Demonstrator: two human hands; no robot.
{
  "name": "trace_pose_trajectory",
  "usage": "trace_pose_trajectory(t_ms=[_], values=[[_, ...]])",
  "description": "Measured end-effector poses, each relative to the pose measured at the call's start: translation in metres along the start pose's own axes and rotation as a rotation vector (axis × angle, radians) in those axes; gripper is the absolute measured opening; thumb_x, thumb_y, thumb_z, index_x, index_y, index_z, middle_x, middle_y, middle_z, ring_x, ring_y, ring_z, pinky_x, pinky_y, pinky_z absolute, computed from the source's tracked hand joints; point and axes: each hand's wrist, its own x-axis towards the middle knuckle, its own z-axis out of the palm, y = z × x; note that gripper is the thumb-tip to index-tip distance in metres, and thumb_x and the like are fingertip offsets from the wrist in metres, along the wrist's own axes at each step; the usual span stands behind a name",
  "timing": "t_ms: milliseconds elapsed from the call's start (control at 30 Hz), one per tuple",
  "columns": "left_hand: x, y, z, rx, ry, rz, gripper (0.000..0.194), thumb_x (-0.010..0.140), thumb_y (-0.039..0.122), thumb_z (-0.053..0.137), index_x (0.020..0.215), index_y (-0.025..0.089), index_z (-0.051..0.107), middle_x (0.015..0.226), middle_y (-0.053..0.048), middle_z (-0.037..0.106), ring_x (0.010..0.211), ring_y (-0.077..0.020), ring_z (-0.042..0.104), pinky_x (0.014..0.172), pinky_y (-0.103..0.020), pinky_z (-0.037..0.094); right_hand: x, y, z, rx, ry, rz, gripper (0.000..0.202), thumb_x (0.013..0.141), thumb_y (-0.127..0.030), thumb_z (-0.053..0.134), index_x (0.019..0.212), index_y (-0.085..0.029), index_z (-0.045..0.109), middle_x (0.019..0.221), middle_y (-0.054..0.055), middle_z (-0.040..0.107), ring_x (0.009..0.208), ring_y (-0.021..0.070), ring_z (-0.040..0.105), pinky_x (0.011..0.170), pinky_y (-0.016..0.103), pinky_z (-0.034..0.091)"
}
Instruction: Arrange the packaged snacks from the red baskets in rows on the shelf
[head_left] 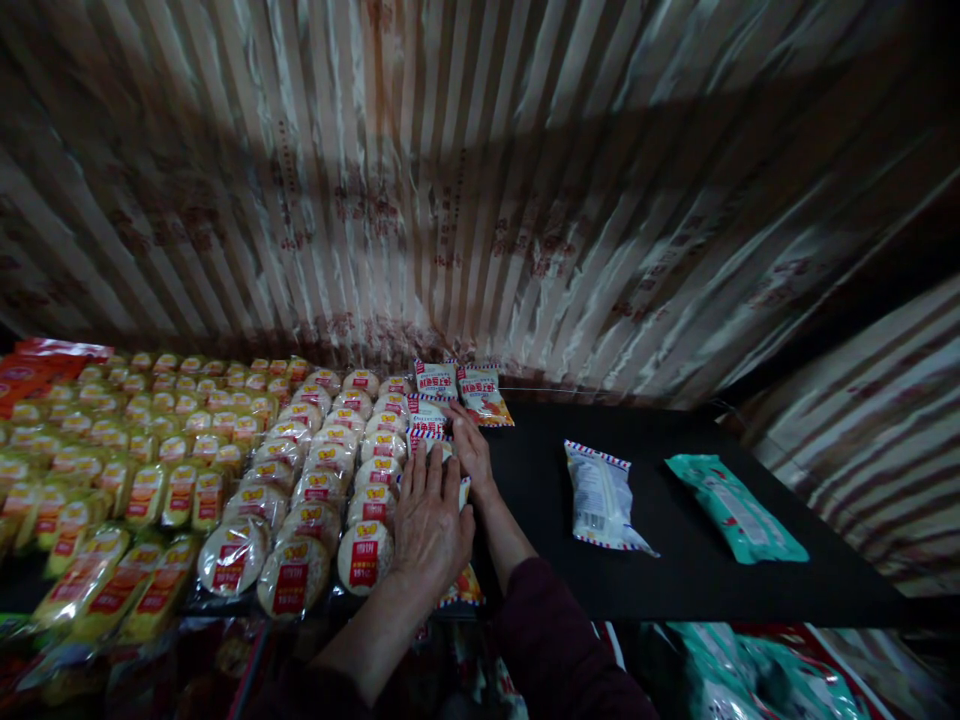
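My left hand (431,525) lies flat with its fingers stretched out over a column of white snack bags with red lettering and striped edges. Its palm covers much of the nearer bags, and an orange-printed corner of a snack bag (461,588) shows below it. Just to the right, my right hand (472,450) reaches in with fingers extended, touching the side of a snack bag (427,415) in that column. Behind my fingers stand two more bags, a rear snack bag (436,380) and a right-hand snack bag (484,395). Neither hand appears to grasp anything.
Rows of round wrapped cakes (292,575) adjoin the bags on the left, with yellow wrapped cakes (142,495) beyond. A white bag (600,495) and a teal packet (739,508) lie on the black shelf (540,580). Striped plastic sheeting (480,200) hangs behind.
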Motion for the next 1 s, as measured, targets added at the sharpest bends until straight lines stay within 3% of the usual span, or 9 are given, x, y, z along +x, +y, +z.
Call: trace_pose_trajectory(t_ms=[133, 433, 667, 833, 1000], values=[[-0.001, 0.001, -0.003, -0.006, 0.001, 0.002, 0.056, 0.08, 0.032, 0.053, 0.133, 0.014, 0.049, 0.146, -0.014, 0.04, 0.139, -0.0328, 0.027, 0.113, -0.053, 0.025, 0.005, -0.005, -0.005, -0.059, 0.068, -0.027, 0.059, 0.088, -0.063, 0.032, 0.119, -0.022, 0.062, 0.137, 0.008, 0.053, 0.131, 0.0216, 0.043, 0.113, 0.041, 0.027], [0.0, 0.0, 0.0, 0.003, 0.011, 0.004, 0.052, 0.081, 0.036, 0.052, 0.13, 0.016, 0.053, 0.141, -0.014, 0.047, 0.136, -0.0312, 0.033, 0.114, -0.053, 0.022, 0.03, -0.012, -0.003, -0.108, -0.013, -0.001, 0.06, 0.089, -0.064, 0.03, 0.124, -0.024, 0.059, 0.132, 0.006, 0.057, 0.128, 0.0226, 0.045, 0.112, 0.042, 0.028], [0.001, 0.001, -0.002, 0.019, 0.001, 0.008, 0.056, 0.082, 0.039, 0.051, 0.133, 0.015, 0.05, 0.144, -0.015, 0.043, 0.136, -0.0325, 0.033, 0.114, -0.052, 0.022, 0.026, -0.017, -0.01, -0.107, 0.003, 0.043, 0.063, 0.088, -0.065, 0.03, 0.122, -0.022, 0.06, 0.13, 0.008, 0.058, 0.126, 0.024, 0.048, 0.111, 0.041, 0.03], [-0.003, 0.003, -0.01, 0.013, 0.025, 0.036, 0.053, 0.085, 0.043, 0.048, 0.132, 0.017, 0.051, 0.149, -0.014, 0.034, 0.142, -0.0324, 0.018, 0.115, -0.053, 0.019, 0.004, -0.037, -0.03, -0.105, 0.126, -0.009, 0.057, 0.091, -0.058, 0.03, 0.121, -0.021, 0.06, 0.127, 0.008, 0.06, 0.121, 0.0222, 0.051, 0.107, 0.039, 0.035], [-0.01, 0.007, -0.027, 0.022, 0.052, 0.091, 0.048, 0.087, 0.036, 0.047, 0.131, 0.018, 0.052, 0.15, -0.012, 0.034, 0.144, -0.031, 0.012, 0.115, -0.053, 0.017, -0.031, -0.051, -0.074, -0.325, 0.222, -0.109, 0.046, 0.094, -0.045, 0.033, 0.122, -0.02, 0.059, 0.127, 0.009, 0.06, 0.121, 0.0225, 0.052, 0.107, 0.04, 0.036]])
